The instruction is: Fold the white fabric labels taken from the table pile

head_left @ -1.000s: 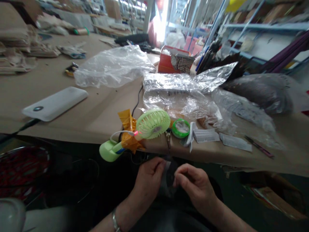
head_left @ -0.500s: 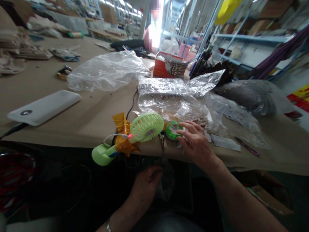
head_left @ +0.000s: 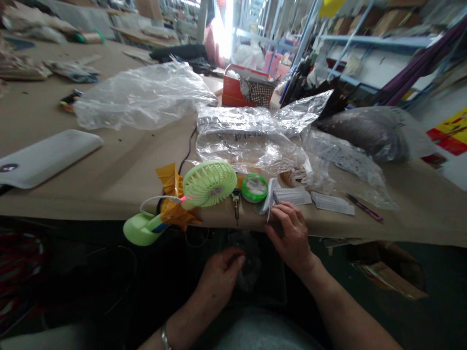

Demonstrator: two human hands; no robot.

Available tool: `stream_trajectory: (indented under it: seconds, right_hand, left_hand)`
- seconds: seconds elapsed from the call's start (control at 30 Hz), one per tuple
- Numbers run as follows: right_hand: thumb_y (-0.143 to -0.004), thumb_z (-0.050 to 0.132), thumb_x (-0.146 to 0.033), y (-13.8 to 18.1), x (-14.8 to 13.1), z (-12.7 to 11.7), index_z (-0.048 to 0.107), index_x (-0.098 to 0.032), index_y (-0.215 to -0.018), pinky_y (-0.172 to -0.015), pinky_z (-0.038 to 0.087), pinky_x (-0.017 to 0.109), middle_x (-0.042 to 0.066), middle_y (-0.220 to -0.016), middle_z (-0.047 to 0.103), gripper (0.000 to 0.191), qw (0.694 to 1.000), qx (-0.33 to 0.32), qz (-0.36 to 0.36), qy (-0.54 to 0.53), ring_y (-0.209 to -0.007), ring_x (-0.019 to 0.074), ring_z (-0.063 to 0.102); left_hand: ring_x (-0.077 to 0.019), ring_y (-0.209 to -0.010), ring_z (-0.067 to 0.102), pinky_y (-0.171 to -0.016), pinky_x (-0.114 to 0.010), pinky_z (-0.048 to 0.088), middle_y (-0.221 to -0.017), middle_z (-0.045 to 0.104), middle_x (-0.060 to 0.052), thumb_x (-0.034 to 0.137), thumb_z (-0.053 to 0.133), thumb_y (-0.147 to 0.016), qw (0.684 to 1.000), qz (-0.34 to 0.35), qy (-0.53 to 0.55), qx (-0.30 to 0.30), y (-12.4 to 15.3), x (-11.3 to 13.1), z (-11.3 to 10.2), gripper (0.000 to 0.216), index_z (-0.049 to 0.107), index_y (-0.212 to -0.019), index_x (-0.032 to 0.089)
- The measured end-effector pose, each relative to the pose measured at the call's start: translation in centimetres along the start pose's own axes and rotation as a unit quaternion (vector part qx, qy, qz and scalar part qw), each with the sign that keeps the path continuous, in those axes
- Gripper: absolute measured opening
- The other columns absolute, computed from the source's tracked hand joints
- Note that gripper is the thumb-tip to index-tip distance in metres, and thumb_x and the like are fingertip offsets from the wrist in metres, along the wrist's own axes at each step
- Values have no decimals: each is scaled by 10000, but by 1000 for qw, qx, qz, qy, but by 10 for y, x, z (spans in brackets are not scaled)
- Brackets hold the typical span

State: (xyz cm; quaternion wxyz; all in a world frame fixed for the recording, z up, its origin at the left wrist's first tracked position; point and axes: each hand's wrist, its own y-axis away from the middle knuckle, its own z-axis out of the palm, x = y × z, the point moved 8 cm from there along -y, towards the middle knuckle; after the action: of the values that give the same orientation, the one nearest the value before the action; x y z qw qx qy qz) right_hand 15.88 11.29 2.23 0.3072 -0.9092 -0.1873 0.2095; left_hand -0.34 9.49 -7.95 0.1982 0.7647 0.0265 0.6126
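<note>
My left hand [head_left: 223,272] is below the table edge, thumb and fingers pinched together. What it pinches, if anything, is too dark to make out; a clear plastic bag [head_left: 250,272] hangs just beside it. At the table's front edge, my right hand [head_left: 290,233] has curled fingers, with a thin white slip [head_left: 270,201] between thumb and fingertips. Printed white labels [head_left: 293,196] lie just beyond those fingers. To their left sits a round green dish [head_left: 254,188] with whitish contents. A small screwdriver-like tool [head_left: 236,206] lies beside the dish.
A green fan [head_left: 210,183] is fixed at the edge with orange tape [head_left: 175,209]. Clear plastic packaging [head_left: 251,141] lies behind the dish. A white power bank [head_left: 51,158] is at left, purple-handled tweezers or a cutter [head_left: 365,208] at right. An orange box [head_left: 248,87] stands farther back.
My right hand has come off the green dish and moved down toward the table edge, onto the white slip. My left hand stays pinched below the edge. The view has shifted slightly.
</note>
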Motion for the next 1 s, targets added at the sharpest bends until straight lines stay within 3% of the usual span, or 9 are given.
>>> stream_trajectory:
  seconds: [0.2, 0.5, 1.0]
  right_hand:
    - [-846, 559, -154, -7, 3, -4, 628, -211, -934, -877, 477, 414, 56, -904, 635, 125, 999, 21, 13, -24, -966, 219, 563]
    - [-825, 577, -127, -10, 4, -5, 615, -200, -767, -811, 489, 373, 39, -793, 627, 101, 999, 36, 6, -25, -857, 193, 583]
    - [-869, 558, -180, -2, 12, -8, 616, -217, -798, -806, 506, 369, 46, -839, 611, 98, 998, 4, 10, -56, -888, 198, 580]
  left_hand:
    - [-207, -787, 658, -714, -270, 475, -798, 733, -42, 296, 528, -742, 1000, 1, -15, 4, 1, -4, 2, 228, 712, -802, 176]
    - [-205, -798, 657, -734, -267, 470, -793, 733, -32, 277, 519, -754, 1000, 9, -6, -15, 2, 4, 6, 220, 713, -791, 181]
    - [-186, -765, 621, -722, -258, 444, -769, 707, -37, 254, 540, -771, 998, 43, 16, -48, -5, 41, 20, 193, 711, -786, 167]
